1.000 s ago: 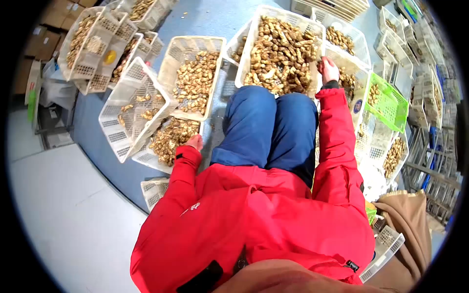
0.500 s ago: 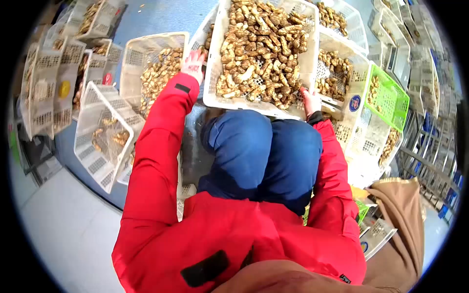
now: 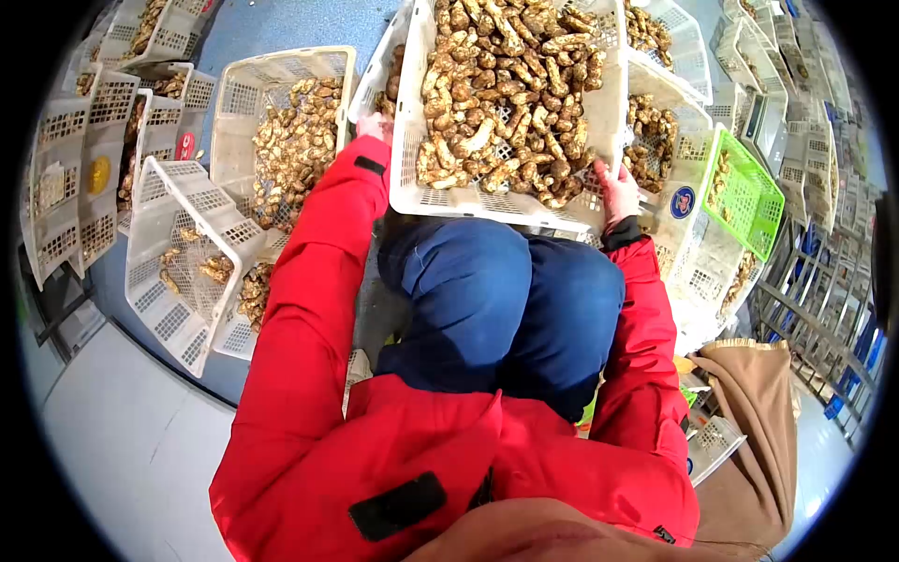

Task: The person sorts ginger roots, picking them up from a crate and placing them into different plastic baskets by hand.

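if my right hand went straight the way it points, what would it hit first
Probably the mushrooms in the large white basket, whose near right corner the right hand seems to touch; depth is hard to judge.

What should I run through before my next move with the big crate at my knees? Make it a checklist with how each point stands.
1. Left hand at the left side of the big crate: ok.
2. Right hand at its near right corner: ok.
3. Firm grip on both sides: cannot tell; the fingers are partly hidden.
4. Mushrooms all below the rim: cannot tell from this angle.
5. Free space at both sides: not ok; the left crate and right crate crowd it.
6. Knees not touching the near wall: cannot tell; they look very close.
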`<state>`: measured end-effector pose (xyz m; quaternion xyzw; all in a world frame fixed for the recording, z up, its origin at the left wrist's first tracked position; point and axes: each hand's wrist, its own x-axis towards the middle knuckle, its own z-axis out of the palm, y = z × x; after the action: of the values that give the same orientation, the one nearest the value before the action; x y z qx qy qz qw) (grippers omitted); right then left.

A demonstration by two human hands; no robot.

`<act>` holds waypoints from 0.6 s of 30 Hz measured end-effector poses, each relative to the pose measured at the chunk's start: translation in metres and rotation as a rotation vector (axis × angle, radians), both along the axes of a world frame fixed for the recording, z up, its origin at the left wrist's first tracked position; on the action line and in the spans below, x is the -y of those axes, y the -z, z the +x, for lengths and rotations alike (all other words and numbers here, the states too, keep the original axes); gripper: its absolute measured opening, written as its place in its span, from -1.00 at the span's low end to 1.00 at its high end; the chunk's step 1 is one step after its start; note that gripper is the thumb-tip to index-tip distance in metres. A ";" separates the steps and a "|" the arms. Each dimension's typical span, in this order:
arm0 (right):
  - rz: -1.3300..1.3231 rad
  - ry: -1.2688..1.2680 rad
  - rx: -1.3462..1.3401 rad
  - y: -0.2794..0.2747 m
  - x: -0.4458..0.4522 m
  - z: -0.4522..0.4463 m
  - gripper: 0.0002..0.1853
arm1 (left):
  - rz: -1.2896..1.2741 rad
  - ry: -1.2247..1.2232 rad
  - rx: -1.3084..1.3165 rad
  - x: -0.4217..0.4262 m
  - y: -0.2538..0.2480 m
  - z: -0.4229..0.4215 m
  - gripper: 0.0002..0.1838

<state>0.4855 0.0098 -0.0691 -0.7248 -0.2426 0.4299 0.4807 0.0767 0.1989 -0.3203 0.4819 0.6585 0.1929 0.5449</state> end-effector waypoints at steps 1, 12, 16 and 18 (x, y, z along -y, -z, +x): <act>0.015 0.000 0.017 -0.002 -0.003 -0.001 -0.65 | -0.152 -0.440 0.520 0.008 0.058 -0.011 -0.78; -0.285 -0.099 0.242 0.043 -0.001 0.033 -0.63 | -0.094 -0.148 0.595 0.070 -0.141 -0.015 -0.77; -0.045 -0.190 0.112 -0.028 -0.070 0.018 -0.64 | 0.115 0.065 0.812 0.037 -0.183 0.024 -0.75; 0.021 -0.119 -0.047 -0.009 -0.092 0.029 -0.63 | 0.237 -0.049 0.426 0.031 -0.214 0.065 -0.79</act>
<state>0.5141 0.1019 -0.0606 -0.6937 -0.2783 0.4719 0.4676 0.1420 0.1678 -0.1064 0.4749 0.5131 0.3789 0.6063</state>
